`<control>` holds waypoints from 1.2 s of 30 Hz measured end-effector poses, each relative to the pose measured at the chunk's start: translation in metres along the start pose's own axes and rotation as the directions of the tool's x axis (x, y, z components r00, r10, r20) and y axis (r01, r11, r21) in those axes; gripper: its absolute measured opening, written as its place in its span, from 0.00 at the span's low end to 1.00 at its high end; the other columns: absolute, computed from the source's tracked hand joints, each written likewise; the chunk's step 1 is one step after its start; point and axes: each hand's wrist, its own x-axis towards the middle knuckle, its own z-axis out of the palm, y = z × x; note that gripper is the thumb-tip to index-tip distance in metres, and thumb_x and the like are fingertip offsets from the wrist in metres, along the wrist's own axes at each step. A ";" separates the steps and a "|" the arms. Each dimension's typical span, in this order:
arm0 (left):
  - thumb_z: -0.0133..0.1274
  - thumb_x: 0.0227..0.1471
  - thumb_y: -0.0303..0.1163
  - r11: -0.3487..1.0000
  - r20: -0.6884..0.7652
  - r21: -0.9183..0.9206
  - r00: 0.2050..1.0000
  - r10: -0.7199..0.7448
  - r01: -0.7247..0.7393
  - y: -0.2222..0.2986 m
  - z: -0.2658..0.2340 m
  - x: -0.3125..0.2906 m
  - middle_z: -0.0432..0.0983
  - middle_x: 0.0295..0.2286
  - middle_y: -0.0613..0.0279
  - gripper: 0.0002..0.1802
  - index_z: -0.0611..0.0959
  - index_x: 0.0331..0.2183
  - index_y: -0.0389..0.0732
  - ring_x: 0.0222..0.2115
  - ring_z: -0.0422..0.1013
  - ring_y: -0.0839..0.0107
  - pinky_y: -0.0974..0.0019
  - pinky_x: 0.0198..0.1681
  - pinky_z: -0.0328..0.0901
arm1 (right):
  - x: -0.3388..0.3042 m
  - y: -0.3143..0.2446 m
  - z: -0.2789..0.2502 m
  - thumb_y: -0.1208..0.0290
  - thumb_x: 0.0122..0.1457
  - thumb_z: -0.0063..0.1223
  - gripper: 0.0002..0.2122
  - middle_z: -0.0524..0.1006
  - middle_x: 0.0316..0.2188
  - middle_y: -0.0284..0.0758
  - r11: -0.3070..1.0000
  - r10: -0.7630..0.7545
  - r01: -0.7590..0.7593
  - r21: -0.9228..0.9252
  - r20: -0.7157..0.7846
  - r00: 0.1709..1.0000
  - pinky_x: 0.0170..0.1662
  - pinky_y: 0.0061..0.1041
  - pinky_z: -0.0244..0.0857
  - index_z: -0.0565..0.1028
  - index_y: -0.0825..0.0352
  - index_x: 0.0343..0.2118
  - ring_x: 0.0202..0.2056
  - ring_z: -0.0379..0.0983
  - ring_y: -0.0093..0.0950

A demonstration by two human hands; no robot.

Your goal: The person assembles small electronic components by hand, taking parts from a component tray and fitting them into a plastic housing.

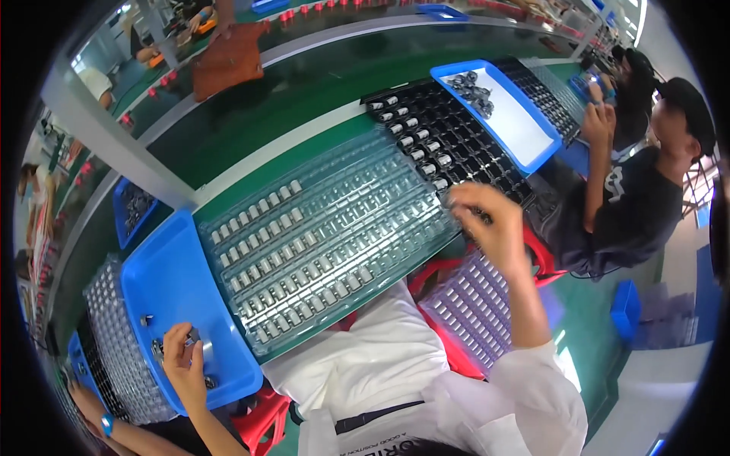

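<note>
At the lower left, my left hand (182,363) reaches over a blue tray (163,266), with thumb and fingers closed around a small metallic part (193,336). A few similar small parts lie on the tray floor beside the hand. My right hand (490,220) is over the near edge of a black compartment tray (456,129), fingertips pinched together; whatever is between them is mostly hidden. Several silver cylinders stand in the left part of that black tray. Between my hands is a clear plastic blister tray (365,205), its left part holding rows of silver cylinders (285,289).
Another blue tray (525,125), white inside, holds a pile of metal parts at the back right. A filled clear tray (475,311) rests on a red stool (540,254). Co-workers sit close on both sides. A pale post (122,137) rises at the left.
</note>
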 end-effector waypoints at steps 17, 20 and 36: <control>0.56 0.45 0.15 0.956 0.250 -0.253 0.965 -0.081 0.146 0.039 0.043 0.007 0.75 0.43 0.56 0.18 0.76 0.42 0.33 0.43 0.69 0.74 0.73 0.42 0.66 | 0.044 0.104 -0.020 0.83 0.46 0.58 0.08 0.76 0.36 0.37 0.913 -0.251 0.324 -0.246 0.287 0.924 0.45 0.31 0.65 0.77 0.69 0.32 0.42 0.70 0.37; 0.56 0.45 0.15 0.931 0.305 -0.320 0.949 -0.078 0.179 0.051 0.055 0.007 0.75 0.42 0.55 0.18 0.77 0.42 0.34 0.43 0.70 0.73 0.72 0.44 0.66 | 0.043 0.086 -0.020 0.83 0.47 0.56 0.10 0.73 0.42 0.39 0.876 -0.237 0.322 -0.359 0.262 0.936 0.45 0.31 0.65 0.78 0.69 0.34 0.43 0.69 0.37; 0.60 0.44 0.22 0.931 0.189 -0.150 0.914 0.359 -0.334 0.063 0.153 -0.016 0.79 0.39 0.61 0.08 0.82 0.32 0.36 0.31 0.73 0.68 0.71 0.31 0.68 | -0.057 -0.041 0.101 0.77 0.45 0.61 0.10 0.75 0.37 0.38 0.980 -0.197 0.194 0.033 0.149 0.969 0.53 0.39 0.60 0.78 0.68 0.34 0.42 0.70 0.39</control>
